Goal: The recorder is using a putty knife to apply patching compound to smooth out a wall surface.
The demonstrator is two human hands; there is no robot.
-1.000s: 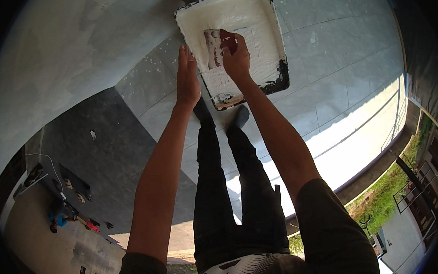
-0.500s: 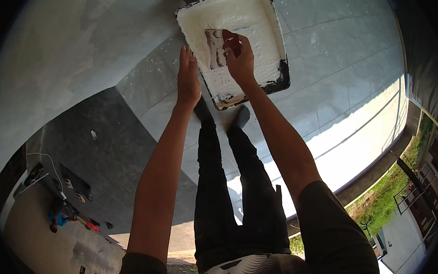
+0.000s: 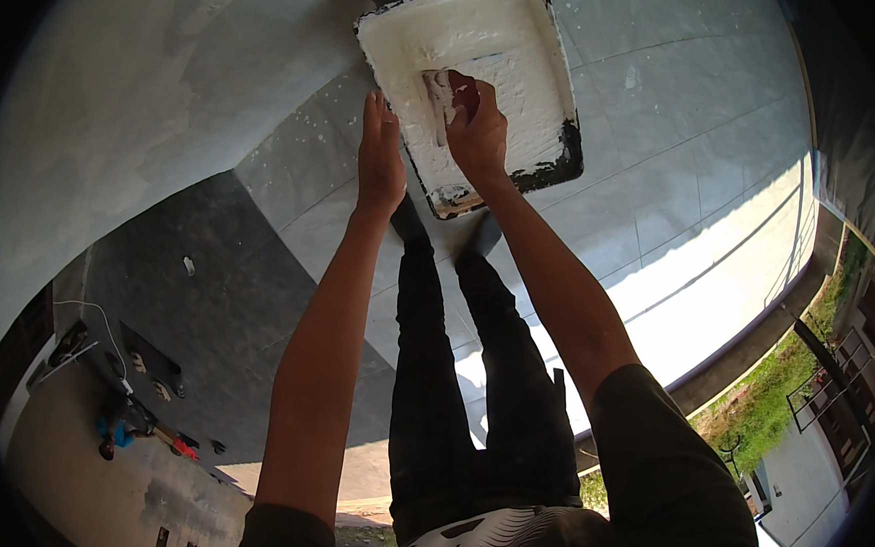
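Note:
My right hand (image 3: 478, 139) is closed around a reddish-brown scraper (image 3: 462, 87) with a wide blade. White paste coats much of that blade, which lies in the paste inside a rectangular tray (image 3: 561, 60). Black patches show on the tray's rim and near right corner. My left hand (image 3: 381, 162) lies along the tray's left side, its fingers stretched straight and together; the palm is turned toward the tray and mostly hidden. Whether the left fingers press on the rim I cannot tell.
A grey wall (image 3: 176, 99) rises at the left. The tray is above a grey tiled floor (image 3: 668, 109) with white splashes. My feet stand just below the tray. A dark floor area (image 3: 207, 278) spreads leftward, with a person (image 3: 117, 434) at far left. Sunlit paving and grass (image 3: 765, 394) lie right.
My right hand and the scraper have moved slightly down in the tray, toward me, and the blade appears more turned on edge. The left hand has stayed beside the tray.

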